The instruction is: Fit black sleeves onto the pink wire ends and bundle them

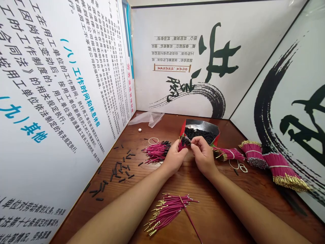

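Observation:
My left hand [174, 156] is closed around a small bunch of magenta wires [181, 143], their tips pointing up and away. My right hand [201, 152] pinches something small and dark at those tips, likely a black sleeve. Just behind both hands stands a red box [214, 130] filled with black sleeves [200, 134]. A pile of magenta wires with black ends [156, 151] lies left of my left hand. Another loose pile of magenta wires with metal tips [166, 211] lies near me between my forearms.
Banded bundles of magenta wires [254, 154] lie at the right by the wall panel. Loose black sleeves [119, 171] are scattered at the left on the wooden table [223, 210]. Rubber bands [240, 166], a clear plastic bag [148, 118] and printed panels surround the work area.

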Tool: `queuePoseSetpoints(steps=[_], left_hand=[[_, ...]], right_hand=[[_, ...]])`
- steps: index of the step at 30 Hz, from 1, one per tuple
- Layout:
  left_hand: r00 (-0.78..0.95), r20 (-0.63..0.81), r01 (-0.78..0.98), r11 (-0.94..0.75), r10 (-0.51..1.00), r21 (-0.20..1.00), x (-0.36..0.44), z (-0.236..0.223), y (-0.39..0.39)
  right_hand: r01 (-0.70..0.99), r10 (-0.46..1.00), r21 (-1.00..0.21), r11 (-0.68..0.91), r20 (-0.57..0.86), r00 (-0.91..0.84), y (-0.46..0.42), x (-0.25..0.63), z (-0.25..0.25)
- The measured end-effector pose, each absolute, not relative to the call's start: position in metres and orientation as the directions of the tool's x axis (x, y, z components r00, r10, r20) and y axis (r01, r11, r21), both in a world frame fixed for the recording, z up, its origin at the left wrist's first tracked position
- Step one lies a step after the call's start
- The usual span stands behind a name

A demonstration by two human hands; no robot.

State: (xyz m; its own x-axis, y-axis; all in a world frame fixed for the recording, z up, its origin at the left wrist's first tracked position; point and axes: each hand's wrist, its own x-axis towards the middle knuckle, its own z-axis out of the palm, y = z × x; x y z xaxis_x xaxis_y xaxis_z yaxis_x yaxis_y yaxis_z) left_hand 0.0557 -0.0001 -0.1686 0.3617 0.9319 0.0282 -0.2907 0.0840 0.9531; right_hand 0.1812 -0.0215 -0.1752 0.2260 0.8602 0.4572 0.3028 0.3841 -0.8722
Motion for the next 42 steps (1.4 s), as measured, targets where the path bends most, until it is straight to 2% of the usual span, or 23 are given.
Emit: queuePoseSetpoints(steps=[10,32,36,42], left_hand=[[0.324,0.262,-0.322,-0.155,0.909,0.934,0.0570,-0.1694,0.0025],[0.387,0.240,-0.302,-0.124,0.890,0.945,0.0581,-0.1742,0.0057],[0.406,0.227,-0.315,-0.098,0.885,0.944,0.0577,-0.1703,0.0024],[0.419,0.086,-0.241,0.019,0.904,0.970,0.0561,-0.1707,-0.0002]], right_hand=[[0.343,0.824,-0.847,0.406,0.501,0.264,-0.0228,0.1800,-0.1726],[0.459,0.764,-0.756,0.467,0.606,0.220,-0.0268,0.1799,-0.1691],[0.523,0.724,-0.672,0.524,0.675,0.142,-0.0263,0.1812,-0.1697],[0.605,0.680,-0.546,0.580,0.733,0.009,-0.0294,0.1820,-0.1663]])
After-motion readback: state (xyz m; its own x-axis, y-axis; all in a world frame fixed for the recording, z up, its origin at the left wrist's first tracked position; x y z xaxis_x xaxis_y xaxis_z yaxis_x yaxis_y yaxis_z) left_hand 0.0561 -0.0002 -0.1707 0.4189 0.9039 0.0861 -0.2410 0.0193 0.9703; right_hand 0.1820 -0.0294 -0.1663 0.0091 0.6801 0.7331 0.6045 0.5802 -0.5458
